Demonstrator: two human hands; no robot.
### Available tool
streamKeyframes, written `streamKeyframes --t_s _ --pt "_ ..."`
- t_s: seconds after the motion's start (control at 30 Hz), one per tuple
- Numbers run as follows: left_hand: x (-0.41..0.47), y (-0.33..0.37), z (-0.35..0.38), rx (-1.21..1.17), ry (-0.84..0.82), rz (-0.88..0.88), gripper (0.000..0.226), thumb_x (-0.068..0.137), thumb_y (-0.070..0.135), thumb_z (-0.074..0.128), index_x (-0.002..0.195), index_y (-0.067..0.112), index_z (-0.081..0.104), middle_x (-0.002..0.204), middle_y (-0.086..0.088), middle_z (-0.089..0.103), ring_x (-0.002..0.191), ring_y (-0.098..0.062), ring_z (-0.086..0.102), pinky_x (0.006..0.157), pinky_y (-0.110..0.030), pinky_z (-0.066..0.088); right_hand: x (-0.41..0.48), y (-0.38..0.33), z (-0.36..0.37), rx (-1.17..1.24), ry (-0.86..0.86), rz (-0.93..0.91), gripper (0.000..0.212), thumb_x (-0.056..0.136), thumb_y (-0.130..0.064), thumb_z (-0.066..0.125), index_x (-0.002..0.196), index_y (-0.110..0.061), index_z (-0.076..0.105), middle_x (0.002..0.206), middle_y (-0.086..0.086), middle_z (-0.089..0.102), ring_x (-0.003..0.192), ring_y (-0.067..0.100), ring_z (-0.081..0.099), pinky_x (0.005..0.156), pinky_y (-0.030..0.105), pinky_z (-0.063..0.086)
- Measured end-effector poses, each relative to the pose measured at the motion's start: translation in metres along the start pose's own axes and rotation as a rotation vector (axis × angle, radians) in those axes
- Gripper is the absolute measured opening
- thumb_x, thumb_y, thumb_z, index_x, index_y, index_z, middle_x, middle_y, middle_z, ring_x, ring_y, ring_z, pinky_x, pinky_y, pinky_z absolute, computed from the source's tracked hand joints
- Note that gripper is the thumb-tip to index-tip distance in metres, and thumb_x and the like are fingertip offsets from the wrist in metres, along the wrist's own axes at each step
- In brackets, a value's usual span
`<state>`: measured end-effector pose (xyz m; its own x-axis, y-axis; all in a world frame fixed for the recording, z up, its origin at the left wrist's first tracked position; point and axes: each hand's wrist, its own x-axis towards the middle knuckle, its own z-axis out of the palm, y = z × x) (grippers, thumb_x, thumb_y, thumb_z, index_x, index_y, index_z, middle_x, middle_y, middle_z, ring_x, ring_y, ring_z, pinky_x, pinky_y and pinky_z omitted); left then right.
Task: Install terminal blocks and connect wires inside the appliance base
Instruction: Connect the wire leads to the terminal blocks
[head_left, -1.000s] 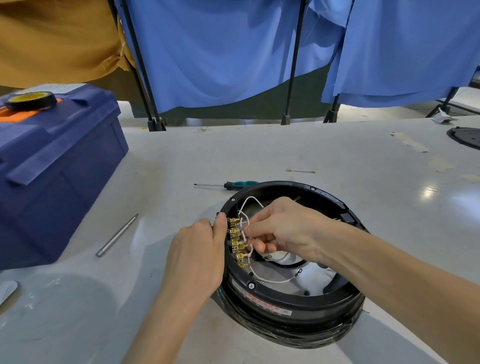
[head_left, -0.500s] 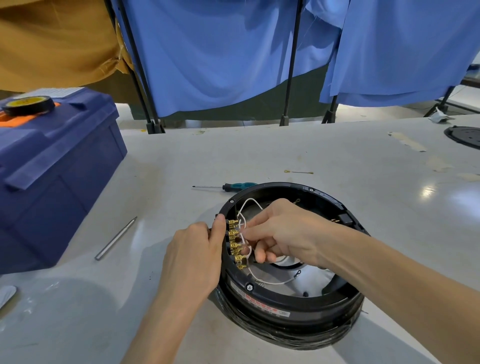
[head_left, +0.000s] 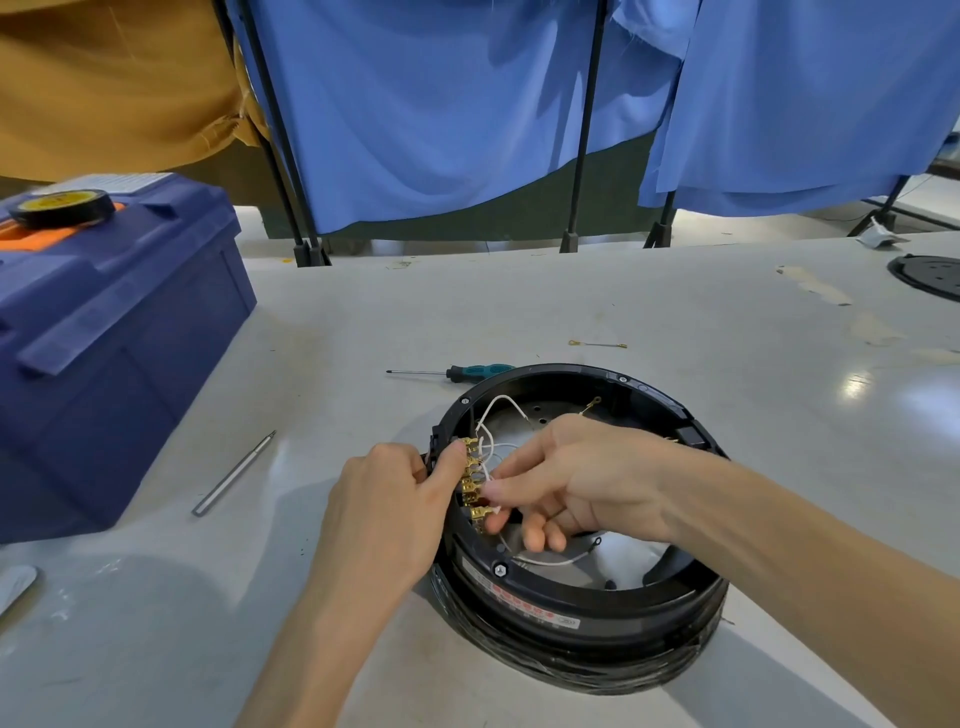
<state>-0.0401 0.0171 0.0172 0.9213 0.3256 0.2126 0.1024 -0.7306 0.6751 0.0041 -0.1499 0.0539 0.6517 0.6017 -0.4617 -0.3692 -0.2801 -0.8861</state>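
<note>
Right hand (head_left: 587, 478) is now pinching a wire (head_left: 487, 470) nearer along the terminals (head_left: 470, 487); left hand (head_left: 384, 519) is still gripping the base (head_left: 571, 597) rim (worktop (head_left: 363, 322) lying open leftward).

White wires (head_left: 500, 398) partly hidden behind right hand (head_left: 582, 478), toolbox (head_left: 119, 332) cut by left edge, base label (head_left: 524, 605) unreadable

- A workshop or assembly bench, not a home.
- Left of the left hand (head_left: 384, 514): a blue toolbox (head_left: 119, 332) with a tape roll (head_left: 62, 205) on its lid, and a steel rod (head_left: 234, 473) on the desk (head_left: 675, 322).
- Just beyond both hands: a screwdriver (head_left: 457, 371).
- Under the right hand (head_left: 576, 478): an open appliance base (head_left: 571, 618), with brass terminals (head_left: 470, 478) and white wires (head_left: 501, 400) exposed.
- Far behind: blue cloth screens (head_left: 426, 104) on black stands (head_left: 584, 156).
</note>
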Motion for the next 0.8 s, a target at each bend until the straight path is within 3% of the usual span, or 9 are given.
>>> streamKeyframes --t_s 0.13,0.33,0.8 --pt "0.0011 0.0002 0.001 -0.006 0.003 0.001 0.059 0.086 0.053 0.055 0.048 0.013 0.034 0.044 0.001 0.035 0.046 -0.021 0.037 0.045 -0.031 0.027 -0.0014 0.003 -0.0045 0.098 -0.028 0.016 0.021 0.099 -0.001 0.048 0.111 0.013 0.058 0.087 0.022 0.067 0.051 0.017 0.065 0.046 0.02 0.051" --pt "0.0001 -0.0007 0.0013 -0.009 -0.004 0.017 0.06 0.088 0.051 0.055 0.048 0.013 0.032 0.044 0.0 0.033 0.047 -0.022 0.036 0.046 -0.032 0.026 0.0044 0.0031 0.003 0.085 0.043 -0.004 0.009 0.096 0.004 0.053 0.099 0.008 0.06 0.078 0.02 0.066 0.048 0.015 0.062 0.043 0.019 0.047" --pt "0.0002 -0.0014 0.0003 0.009 0.002 0.02 0.062 0.085 0.052 0.058 0.046 0.015 0.028 0.037 0.004 0.025 0.043 -0.019 0.031 0.044 -0.029 0.027 0.0032 -0.0027 -0.0055 -0.044 -0.059 0.026 0.007 0.089 0.006 0.061 0.087 0.005 0.067 0.071 0.016 0.068 0.05 0.015 0.063 0.048 0.02 0.051"
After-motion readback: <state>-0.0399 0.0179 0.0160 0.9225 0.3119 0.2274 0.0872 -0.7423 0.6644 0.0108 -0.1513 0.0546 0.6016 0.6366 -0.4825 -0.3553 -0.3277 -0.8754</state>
